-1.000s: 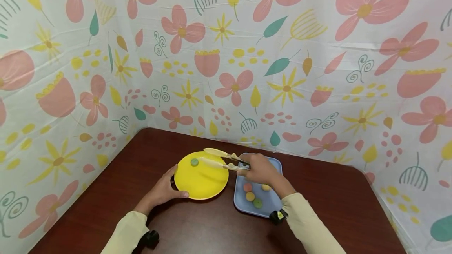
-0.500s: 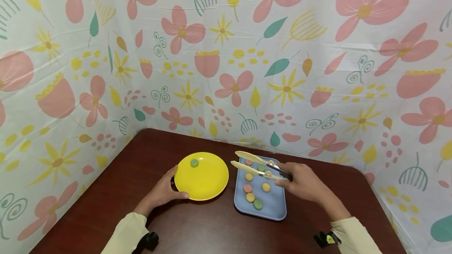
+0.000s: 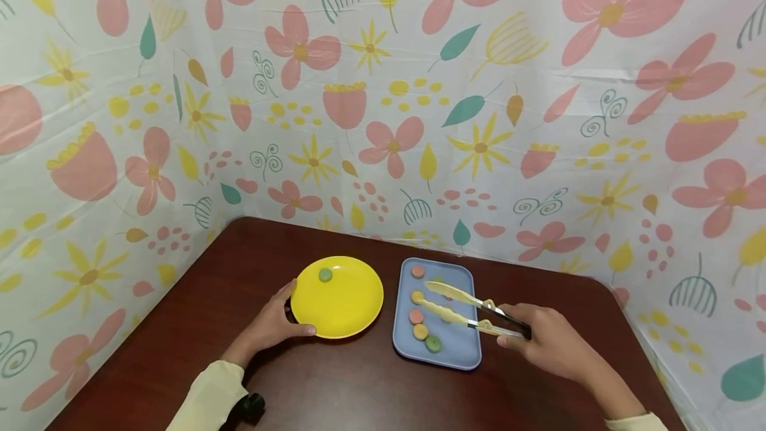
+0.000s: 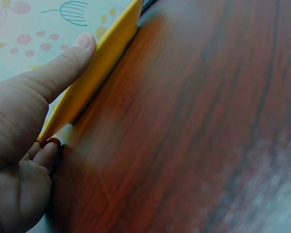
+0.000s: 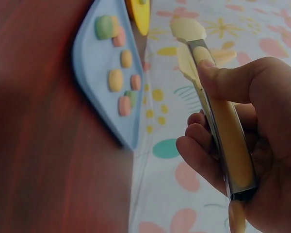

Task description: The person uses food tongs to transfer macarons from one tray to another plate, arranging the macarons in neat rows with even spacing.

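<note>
My left hand holds the near-left edge of a yellow plate, thumb at the rim; in the left wrist view, the fingertips reach under the plate. One green macaron lies near the plate's far left edge. In my right hand is a pair of tongs with cream tips, spread apart with nothing between them. These tips overlap the blue tray from above. Several pink, yellow and green macarons lie on that tray, among them a green macaron; some are partly hidden by the tongs.
Plate and tray stand side by side on a dark reddish-brown table, a narrow gap between them. A flower-printed cloth hangs behind the table and along its left side.
My right hand has carried the tongs from over the plate rightward and back across the tray, now lower and nearer me. The left hand stays at the plate, and the green macaron has not moved.
</note>
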Tool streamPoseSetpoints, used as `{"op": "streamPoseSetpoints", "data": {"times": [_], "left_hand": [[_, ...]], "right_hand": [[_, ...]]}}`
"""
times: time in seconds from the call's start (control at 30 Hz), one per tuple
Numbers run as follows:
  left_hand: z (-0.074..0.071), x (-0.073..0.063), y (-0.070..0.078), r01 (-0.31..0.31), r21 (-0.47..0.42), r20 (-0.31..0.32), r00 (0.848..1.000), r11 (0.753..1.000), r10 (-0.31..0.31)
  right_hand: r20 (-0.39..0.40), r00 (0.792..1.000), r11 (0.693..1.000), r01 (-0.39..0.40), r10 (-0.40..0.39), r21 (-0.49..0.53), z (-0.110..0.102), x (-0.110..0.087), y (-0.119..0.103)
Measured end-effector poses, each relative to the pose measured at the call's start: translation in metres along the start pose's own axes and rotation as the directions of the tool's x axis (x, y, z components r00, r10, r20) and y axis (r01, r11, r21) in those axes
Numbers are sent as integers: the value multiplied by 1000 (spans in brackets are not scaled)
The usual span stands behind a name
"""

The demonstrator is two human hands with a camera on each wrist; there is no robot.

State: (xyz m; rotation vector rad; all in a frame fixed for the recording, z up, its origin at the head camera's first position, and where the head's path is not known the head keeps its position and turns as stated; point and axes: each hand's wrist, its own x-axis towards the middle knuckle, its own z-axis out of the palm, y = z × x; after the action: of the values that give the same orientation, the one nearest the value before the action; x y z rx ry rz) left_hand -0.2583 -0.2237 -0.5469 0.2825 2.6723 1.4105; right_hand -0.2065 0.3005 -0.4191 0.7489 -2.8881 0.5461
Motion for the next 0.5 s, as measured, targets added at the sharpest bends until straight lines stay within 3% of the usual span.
{"op": "streamPoseSetpoints", "data": {"times": [0.5], "left_hand": [[-1, -1, 2, -4, 7, 3, 1000, 1000, 4]], "right_hand": [[80, 997, 999, -5, 2, 44, 23, -35, 12]]}}
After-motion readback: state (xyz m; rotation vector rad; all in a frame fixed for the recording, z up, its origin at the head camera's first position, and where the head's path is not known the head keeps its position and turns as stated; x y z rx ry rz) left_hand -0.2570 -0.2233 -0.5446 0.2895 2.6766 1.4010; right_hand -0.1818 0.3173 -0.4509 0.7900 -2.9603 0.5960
